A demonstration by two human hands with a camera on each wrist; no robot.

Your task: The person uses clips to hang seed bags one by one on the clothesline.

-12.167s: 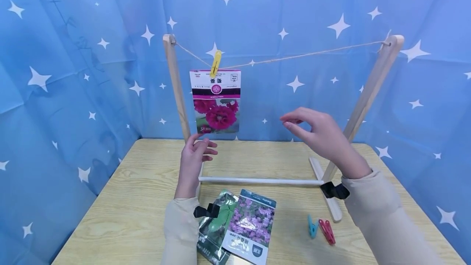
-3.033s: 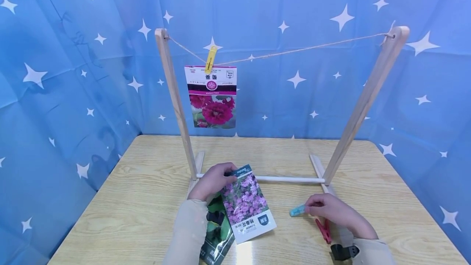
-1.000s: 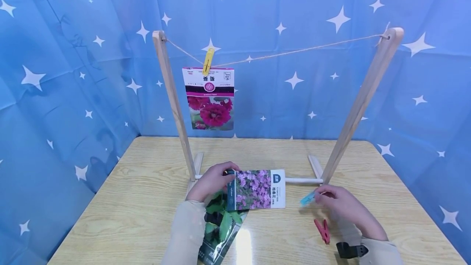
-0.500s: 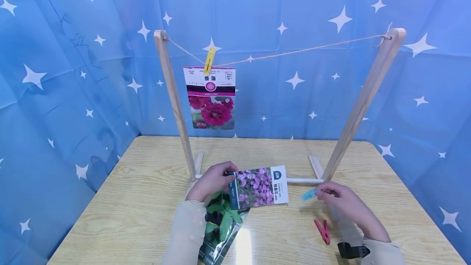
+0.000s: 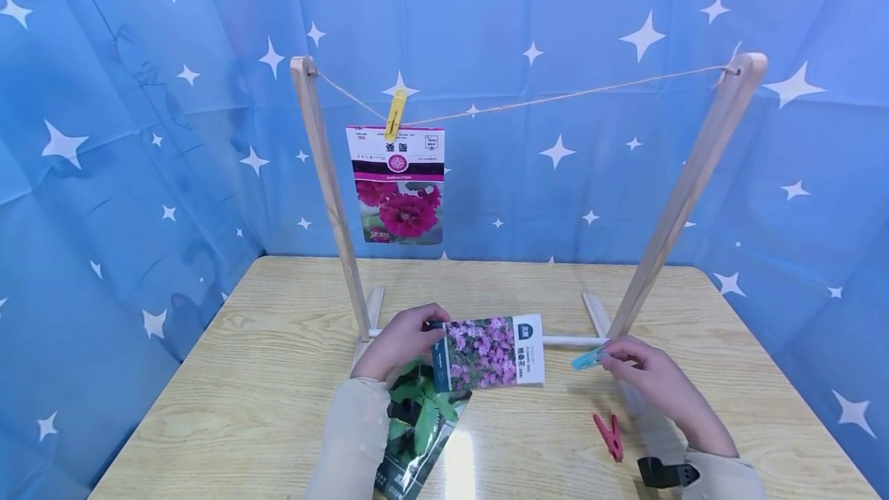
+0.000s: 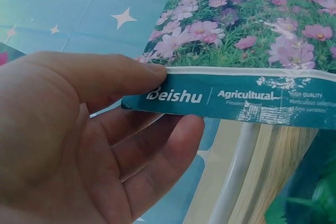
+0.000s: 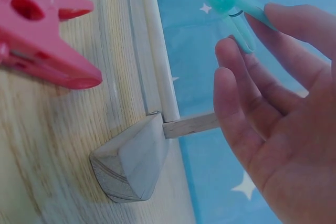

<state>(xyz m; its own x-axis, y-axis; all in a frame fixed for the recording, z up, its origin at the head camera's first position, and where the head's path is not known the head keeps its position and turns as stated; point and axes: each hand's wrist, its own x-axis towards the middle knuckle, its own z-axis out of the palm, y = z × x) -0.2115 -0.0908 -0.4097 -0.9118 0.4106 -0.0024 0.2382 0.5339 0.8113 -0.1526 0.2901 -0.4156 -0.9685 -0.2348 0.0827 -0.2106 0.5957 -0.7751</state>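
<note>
Between thumb and fingers, my left hand (image 5: 405, 342) pinches the dark green end of a seed packet (image 5: 486, 353) with pink-purple flowers. The packet lies sideways in the head view, its white end pointing right. "Beishu" is printed on the band beside my left thumb in the left wrist view. My right hand (image 5: 642, 376) pinches a light blue clothespin (image 5: 588, 359) by its handles, right of the packet. A red clothespin (image 5: 609, 437) lies on the table below that hand. Under the left hand lies a green leafy packet (image 5: 420, 423), partly hidden by the wrist and held packet.
A wooden frame with a right post (image 5: 687, 195) and left post (image 5: 329, 199) carries a string (image 5: 556, 100). From it hangs a magenta flower packet (image 5: 397, 187), held by a yellow clothespin (image 5: 395, 114). A white rod (image 5: 575, 341) joins the frame's feet low down.
Over the last seconds the left hand has lifted the purple flower packet and turned it sideways. The right hand has raised the light blue clothespin off the table. In the last half second little has moved.
</note>
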